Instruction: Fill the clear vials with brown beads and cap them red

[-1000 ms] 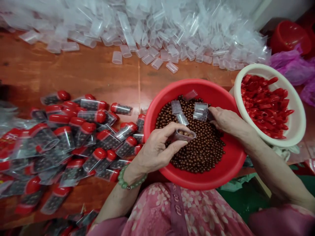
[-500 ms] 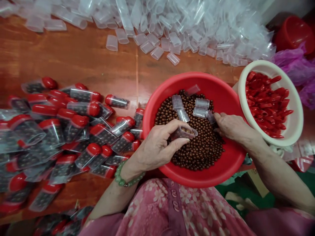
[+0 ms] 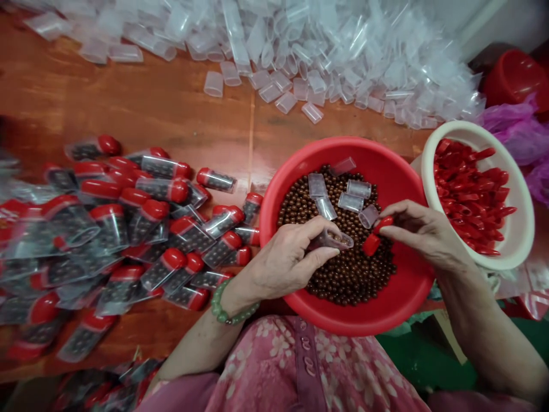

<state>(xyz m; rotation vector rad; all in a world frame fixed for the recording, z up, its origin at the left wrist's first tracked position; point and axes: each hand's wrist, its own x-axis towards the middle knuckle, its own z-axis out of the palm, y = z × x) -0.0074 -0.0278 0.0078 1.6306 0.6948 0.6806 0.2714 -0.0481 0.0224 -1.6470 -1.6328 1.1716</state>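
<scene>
My left hand (image 3: 286,260) is closed round a small clear tube (image 3: 337,238) partly filled with brown beads, held over the red basin (image 3: 394,171). My right hand (image 3: 418,229) pinches a red cap (image 3: 372,241) just right of the tube's open mouth, not touching it. The basin holds a heap of brown beads (image 3: 347,269) with several empty clear tubes (image 3: 351,194) lying on top.
A cream bowl (image 3: 525,229) of red caps sits to the right. Filled, red-capped tubes (image 3: 141,229) are piled on the wooden table at the left. A heap of empty clear tubes (image 3: 300,51) lies along the back. Purple plastic and another red basin (image 3: 517,77) are at the far right.
My right hand lifted off the beads and now holds a red cap near the tube's mouth. The left hand kept the tube in about the same place.
</scene>
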